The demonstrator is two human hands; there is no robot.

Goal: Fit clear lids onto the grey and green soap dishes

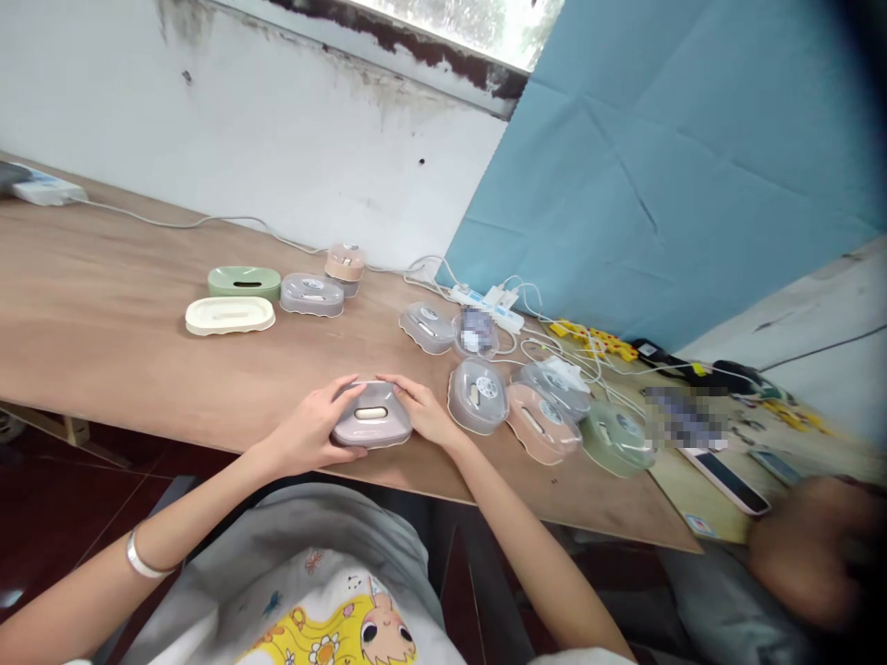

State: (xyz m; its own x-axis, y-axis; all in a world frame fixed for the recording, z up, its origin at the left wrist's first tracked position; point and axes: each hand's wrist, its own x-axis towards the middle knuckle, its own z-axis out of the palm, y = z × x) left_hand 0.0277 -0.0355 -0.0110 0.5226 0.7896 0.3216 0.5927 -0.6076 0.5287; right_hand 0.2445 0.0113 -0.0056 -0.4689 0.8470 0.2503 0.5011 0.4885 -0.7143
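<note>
A lilac-grey oval plastic soap box (374, 431) with a pale slot in its middle is held between both hands at the table's front edge. My left hand (320, 429) grips its left end, with the thumb and fingers spread around the side. At the other end, my right hand (428, 416) curls over the back right corner. Right of my right hand sits a clear-lidded grey soap box (478, 395), beside a pink one (543, 423) and a green one (616, 439).
At the back left are a green open box (244, 282), a cream tray (230, 316), a lidded grey box (311, 294) and stacked pink ones (345, 262). Power strips (487, 308) and white cables lie along the wall. Phones (727, 480) lie right, near another person (810, 554).
</note>
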